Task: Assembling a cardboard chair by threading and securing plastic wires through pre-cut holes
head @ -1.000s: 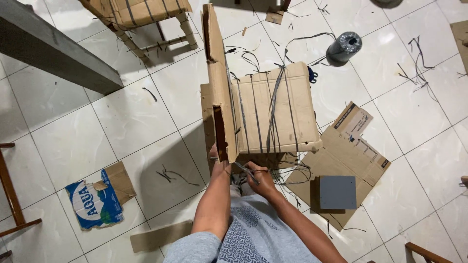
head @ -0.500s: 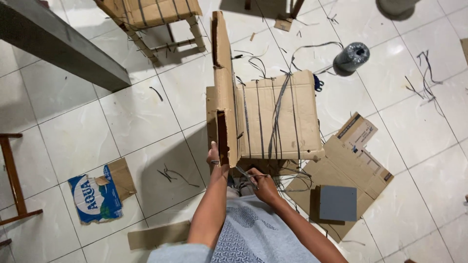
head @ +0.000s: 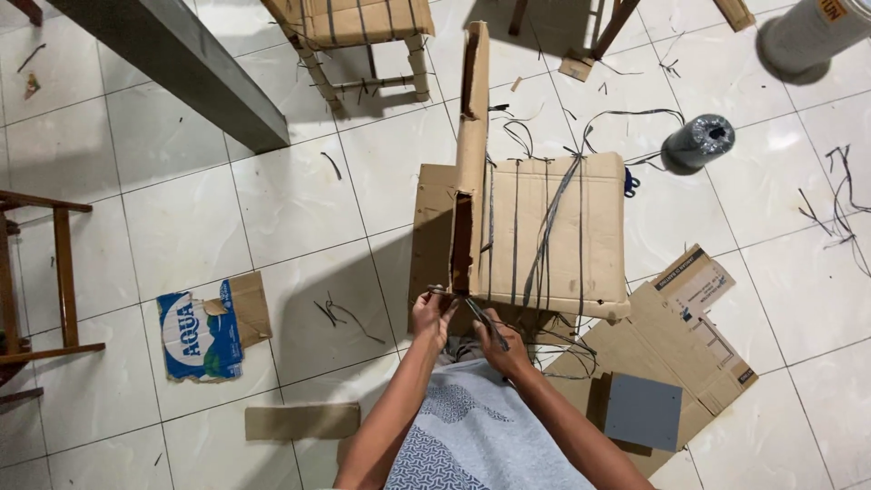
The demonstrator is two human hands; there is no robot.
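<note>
Cardboard-wrapped chair (head: 544, 231) stands on the white tiled floor (head: 181, 200), just ahead of the person's knees, with dark strapping (head: 547, 227) run in lines across its seat panel. Left hand (head: 429, 313) is at the near corner, its grip closed on a strap end by the upright back panel. Right hand (head: 504, 345) sits just beside it, grip closed round a thin dark tool (head: 485, 322); what kind of tool, I cannot tell. To do this well, judging from the layout: keep the strap taut with the left, work the tool close to the corner, keep the fingers off the tool's tip. The strap spool (head: 697, 141) lies well apart behind the chair; loose strap offcuts (head: 340, 313) litter the floor.
</note>
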